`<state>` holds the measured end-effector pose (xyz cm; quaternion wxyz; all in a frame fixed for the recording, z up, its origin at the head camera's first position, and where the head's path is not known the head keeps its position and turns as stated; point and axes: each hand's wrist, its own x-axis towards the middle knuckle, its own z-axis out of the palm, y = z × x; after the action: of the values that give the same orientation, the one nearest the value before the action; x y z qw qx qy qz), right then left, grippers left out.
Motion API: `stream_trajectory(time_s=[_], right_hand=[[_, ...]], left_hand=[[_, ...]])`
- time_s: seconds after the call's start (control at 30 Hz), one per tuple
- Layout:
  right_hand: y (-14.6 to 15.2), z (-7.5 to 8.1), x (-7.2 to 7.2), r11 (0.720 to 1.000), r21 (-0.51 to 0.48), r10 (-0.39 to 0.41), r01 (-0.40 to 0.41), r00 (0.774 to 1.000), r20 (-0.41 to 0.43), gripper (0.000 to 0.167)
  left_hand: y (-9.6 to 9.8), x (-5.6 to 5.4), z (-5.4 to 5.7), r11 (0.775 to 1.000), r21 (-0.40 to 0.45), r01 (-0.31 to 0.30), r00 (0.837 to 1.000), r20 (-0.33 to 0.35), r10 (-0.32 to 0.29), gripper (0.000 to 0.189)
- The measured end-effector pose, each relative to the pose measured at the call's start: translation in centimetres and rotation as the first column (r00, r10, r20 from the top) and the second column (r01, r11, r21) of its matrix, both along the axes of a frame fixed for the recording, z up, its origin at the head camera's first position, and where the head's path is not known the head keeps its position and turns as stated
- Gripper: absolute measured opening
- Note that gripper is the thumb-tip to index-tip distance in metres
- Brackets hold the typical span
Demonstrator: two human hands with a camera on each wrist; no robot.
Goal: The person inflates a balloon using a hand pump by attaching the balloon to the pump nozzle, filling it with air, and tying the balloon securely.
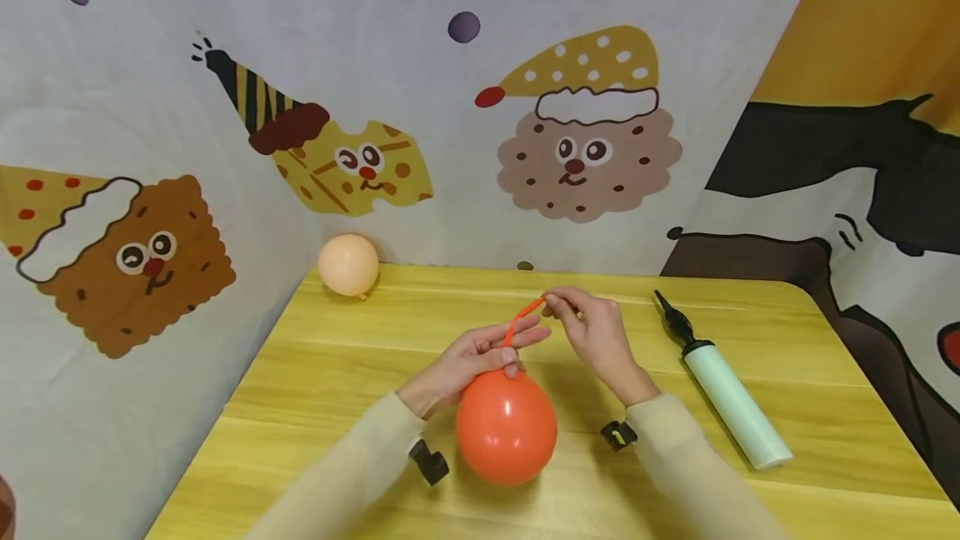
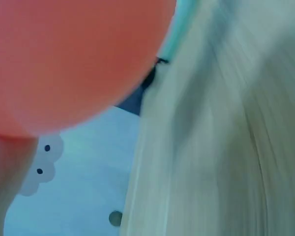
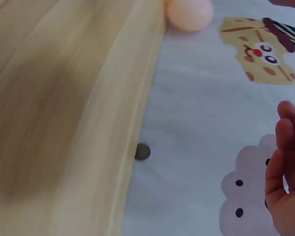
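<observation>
An inflated orange-red balloon hangs low over the table in the head view, its long neck stretched up and to the right. My left hand pinches the base of the neck between thumb and fingers, the other fingers pointing right. With thumb and fingertips, my right hand grips the far end of the neck and holds it taut. The same balloon fills the upper left of the left wrist view. In the right wrist view, part of the right hand shows at the right edge, without the balloon.
A mint-green hand pump with a black nozzle lies on the right of the wooden table. A small peach balloon sits at the far left corner. Behind the table hangs a cloth printed with cartoon snacks.
</observation>
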<state>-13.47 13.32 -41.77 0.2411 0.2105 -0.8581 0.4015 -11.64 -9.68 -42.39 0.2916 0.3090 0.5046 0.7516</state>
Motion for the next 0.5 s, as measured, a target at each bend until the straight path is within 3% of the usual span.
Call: stream_trajectory(time_s=[0.1,0.2,0.27,0.37,0.43,0.5], right_hand=[[-0.8,-0.2,0.4,0.995,-0.081,0.063,-0.057,0.996,0.070,0.012],[-1.3,-0.8,0.9,0.984,-0.138,0.124,-0.110,0.987,0.102,0.012],[-1.5,-1.1,1.4,0.982,-0.149,0.134,-0.118,0.986,0.096,0.011],[-1.5,-1.3,2.1,0.986,-0.128,0.116,-0.105,0.990,0.080,0.009],[-1.4,-1.2,2.3,0.989,-0.108,0.107,-0.098,0.991,0.081,0.010],[-1.2,-1.1,2.2,0.992,-0.095,0.091,-0.084,0.993,0.076,0.010]], left_hand=[[-0.2,0.0,0.4,0.981,0.188,-0.054,0.994,0.106,0.035,0.068],[-0.3,-0.2,0.7,0.946,0.292,-0.144,0.977,0.195,0.089,0.078],[-0.3,-0.4,0.8,0.931,0.291,-0.219,0.962,0.224,0.156,0.076],[-0.2,-0.6,0.7,0.928,0.219,-0.301,0.942,0.219,0.254,0.065],[-0.2,-0.6,0.5,0.932,0.174,-0.318,0.937,0.211,0.280,0.060],[-0.3,-0.5,0.2,0.952,0.129,-0.277,0.948,0.197,0.249,0.058]])
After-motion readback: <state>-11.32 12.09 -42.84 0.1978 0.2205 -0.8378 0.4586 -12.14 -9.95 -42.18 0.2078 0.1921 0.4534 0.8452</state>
